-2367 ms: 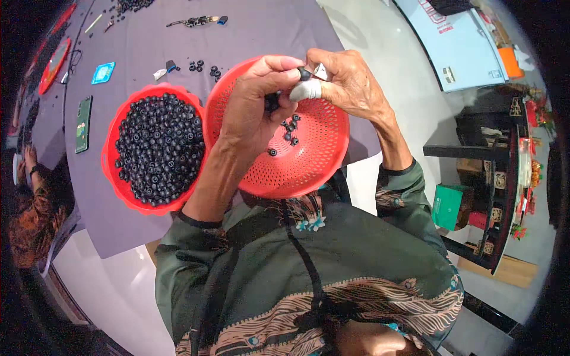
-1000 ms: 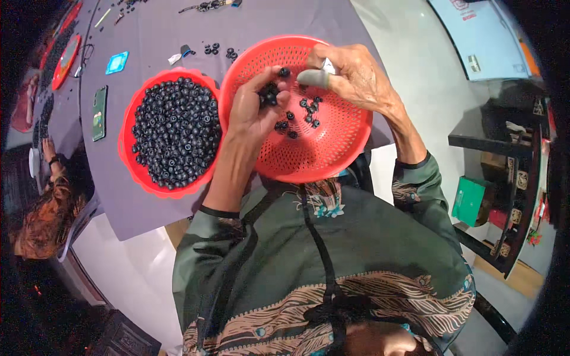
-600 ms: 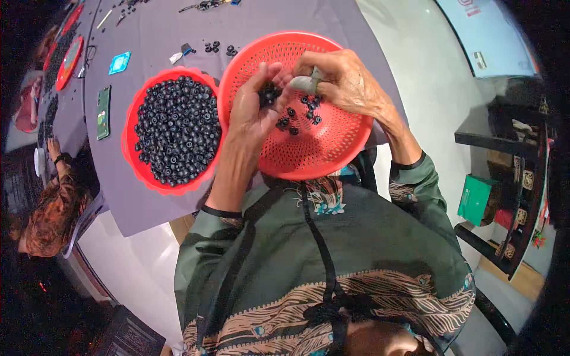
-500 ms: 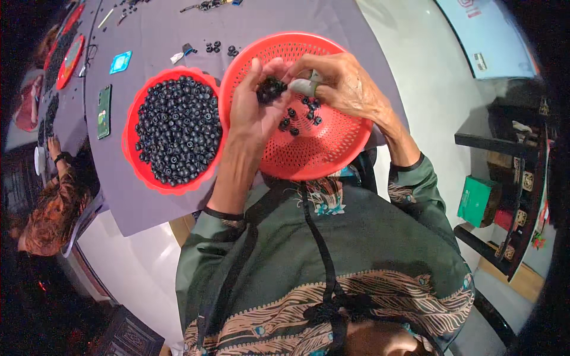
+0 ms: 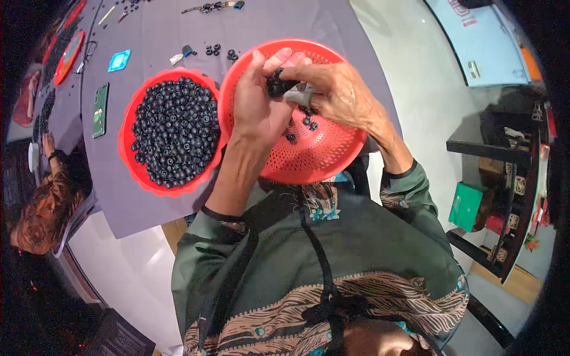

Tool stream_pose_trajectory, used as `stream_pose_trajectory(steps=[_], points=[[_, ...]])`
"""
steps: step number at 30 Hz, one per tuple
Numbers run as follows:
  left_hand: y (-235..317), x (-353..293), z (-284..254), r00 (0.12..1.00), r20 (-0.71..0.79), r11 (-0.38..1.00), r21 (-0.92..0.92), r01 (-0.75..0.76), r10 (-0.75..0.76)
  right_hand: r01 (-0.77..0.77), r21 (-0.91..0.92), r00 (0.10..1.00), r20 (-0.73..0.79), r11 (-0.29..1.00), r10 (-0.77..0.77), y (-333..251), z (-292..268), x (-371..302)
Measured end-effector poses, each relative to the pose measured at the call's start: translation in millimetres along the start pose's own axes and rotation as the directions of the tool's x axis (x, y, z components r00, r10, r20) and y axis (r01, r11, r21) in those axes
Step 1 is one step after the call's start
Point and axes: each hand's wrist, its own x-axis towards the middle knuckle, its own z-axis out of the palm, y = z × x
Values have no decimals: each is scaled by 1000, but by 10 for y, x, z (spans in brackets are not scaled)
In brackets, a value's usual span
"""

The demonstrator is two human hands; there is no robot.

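My left hand is cupped above a red perforated basket, palm turned up. Small black ring-shaped beads are gathered in it. Closed in a pinch, my right hand works at these beads, its index fingertip against them. A pale wrap covers part of its fingers. Below the hands, several loose black beads lie in the basket; my hands hide some of its floor. To the left, a red scalloped basket is heaped with the same kind of beads.
A purple-grey cloth covers the table. On it are a green phone, a blue packet, several stray beads and a dark strap-like item. At far left, another person's hand rests near black pieces. Shelves stand right.
My right index finger has moved left, over the beads in my left palm. The pile in the palm looks different, and my right hand covers more of the basket's loose beads.
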Motion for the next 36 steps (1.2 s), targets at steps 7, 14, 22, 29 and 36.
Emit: stream_pose_trajectory(steps=[7, 14, 22, 29, 36], points=[[-29, 49, 16, 997, 76, 1000, -12, 15, -14, -30, -124, 993, 113, 992, 44, -42, -78, 87], [56, -1, 66, 995, 86, 996, 66, -61, 55, 49, 40, 979, -200, 998, -40, -96, -176, 110], [53, -47, 39, 969, 246, 983, 181, -40, -6, 141, -180, 937, -292, 974, -190, -46, -156, 135], [219, -112, 91, 961, 273, 863, 479, -162, 29, 4, 148, 982, -190, 989, 24, -133, -351, 149], [213, -103, 155, 954, 298, 904, 412, -115, -15, 110, 81, 979, -183, 991, -93, -82, -315, 196]])
